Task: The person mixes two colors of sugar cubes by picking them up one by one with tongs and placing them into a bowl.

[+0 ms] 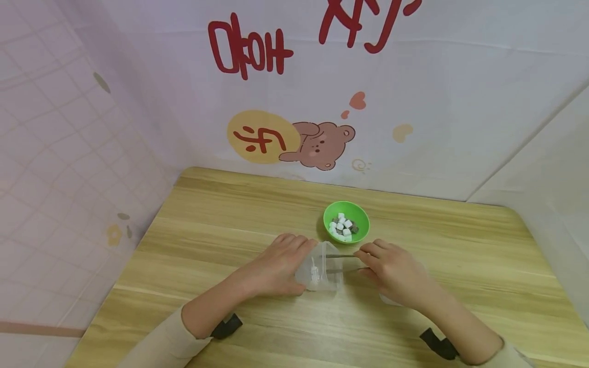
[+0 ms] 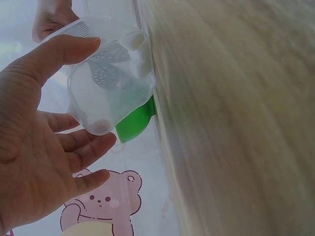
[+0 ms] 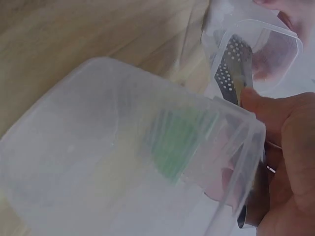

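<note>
My left hand (image 1: 278,268) grips a clear plastic container (image 1: 303,271), thumb on one side and fingers on the other. The container is tipped on its side, its mouth facing my right hand (image 1: 391,271). That hand holds metal tongs (image 1: 341,256), whose arms reach in through the mouth. In the right wrist view the perforated tong tips (image 3: 231,73) show inside it. Through its base in the left wrist view, pale pieces (image 2: 142,54) lie on the side nearest the table. Just behind stands a green bowl (image 1: 332,210) of white and brown cubes (image 1: 347,224).
A second clear container (image 3: 64,147) stands close by my right hand, mostly hidden beneath it in the head view. The wooden table (image 1: 207,220) meets a white printed backdrop (image 1: 414,168) at the back, with another at the left.
</note>
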Demonstrator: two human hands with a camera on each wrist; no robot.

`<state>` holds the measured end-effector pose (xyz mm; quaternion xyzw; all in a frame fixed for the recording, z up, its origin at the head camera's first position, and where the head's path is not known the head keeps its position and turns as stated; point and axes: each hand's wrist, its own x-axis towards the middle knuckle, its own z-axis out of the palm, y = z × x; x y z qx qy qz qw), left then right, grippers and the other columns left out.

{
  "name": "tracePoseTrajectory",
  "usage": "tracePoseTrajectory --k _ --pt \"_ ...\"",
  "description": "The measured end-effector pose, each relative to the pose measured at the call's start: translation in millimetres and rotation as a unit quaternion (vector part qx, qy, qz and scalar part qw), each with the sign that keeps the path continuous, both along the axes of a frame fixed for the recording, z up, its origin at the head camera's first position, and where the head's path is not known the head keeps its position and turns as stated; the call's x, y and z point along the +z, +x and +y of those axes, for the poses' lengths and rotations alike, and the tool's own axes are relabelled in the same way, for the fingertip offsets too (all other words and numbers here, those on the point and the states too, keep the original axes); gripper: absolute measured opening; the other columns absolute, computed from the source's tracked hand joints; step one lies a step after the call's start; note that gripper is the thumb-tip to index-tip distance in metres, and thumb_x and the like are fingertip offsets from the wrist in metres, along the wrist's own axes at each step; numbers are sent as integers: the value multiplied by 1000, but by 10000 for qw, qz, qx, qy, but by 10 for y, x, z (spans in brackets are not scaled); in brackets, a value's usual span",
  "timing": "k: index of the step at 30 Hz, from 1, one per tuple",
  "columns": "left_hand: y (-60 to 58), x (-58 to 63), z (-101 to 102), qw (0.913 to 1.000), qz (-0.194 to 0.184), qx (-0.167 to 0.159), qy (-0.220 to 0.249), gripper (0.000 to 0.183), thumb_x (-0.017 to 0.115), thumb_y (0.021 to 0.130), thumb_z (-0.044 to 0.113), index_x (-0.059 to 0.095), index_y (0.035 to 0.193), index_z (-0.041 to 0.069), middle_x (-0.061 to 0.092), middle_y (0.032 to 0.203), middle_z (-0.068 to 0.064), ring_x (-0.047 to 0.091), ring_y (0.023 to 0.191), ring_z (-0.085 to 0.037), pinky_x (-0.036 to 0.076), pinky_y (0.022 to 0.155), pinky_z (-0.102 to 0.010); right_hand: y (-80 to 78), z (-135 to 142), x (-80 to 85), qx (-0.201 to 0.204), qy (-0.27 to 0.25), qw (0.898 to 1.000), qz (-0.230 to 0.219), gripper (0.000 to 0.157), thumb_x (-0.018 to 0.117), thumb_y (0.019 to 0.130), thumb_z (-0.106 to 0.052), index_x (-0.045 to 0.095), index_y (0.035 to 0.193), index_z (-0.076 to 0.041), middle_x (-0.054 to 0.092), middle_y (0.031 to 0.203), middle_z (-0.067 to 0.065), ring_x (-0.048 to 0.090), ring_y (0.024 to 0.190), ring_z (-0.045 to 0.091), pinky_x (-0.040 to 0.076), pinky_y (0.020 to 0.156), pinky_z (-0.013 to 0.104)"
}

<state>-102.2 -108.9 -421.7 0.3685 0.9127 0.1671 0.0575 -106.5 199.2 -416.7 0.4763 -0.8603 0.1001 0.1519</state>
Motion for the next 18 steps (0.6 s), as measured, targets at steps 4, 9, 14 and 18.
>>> tracePoseTrajectory --k 4,9,14,18 --pt "-1 0 13 10000 -40 13 -23 89 87 77 31 44 151 7 56 137 -7 48 132 -25 32 119 -44 -3 -28 -13 -28 143 9999 -74 29 81 85 -12 74 112 -4 70 105 3 65 94 21 58 81 39" --pt "-4 -15 16 10000 28 22 -11 91 88 75 31 45 151 6 57 137 -7 49 130 -25 33 118 -44 -19 -54 -18 -1 156 9999 -16 30 82 85 -12 73 113 -4 70 105 3 66 95 22 59 81 40" --pt "-6 -29 10 10000 82 36 33 93 89 73 30 45 151 6 57 136 -7 50 129 -24 33 118 -44 -36 -75 -1 89 168 9998 9 30 85 81 -9 73 108 -3 68 102 2 64 92 20 58 78 38" --pt "-6 -31 10 9999 78 37 51 93 89 73 30 45 151 6 57 135 -6 50 129 -24 33 118 -44 -44 -87 13 126 198 9997 -52 27 85 81 -7 74 106 -4 67 99 1 63 90 18 58 76 36"
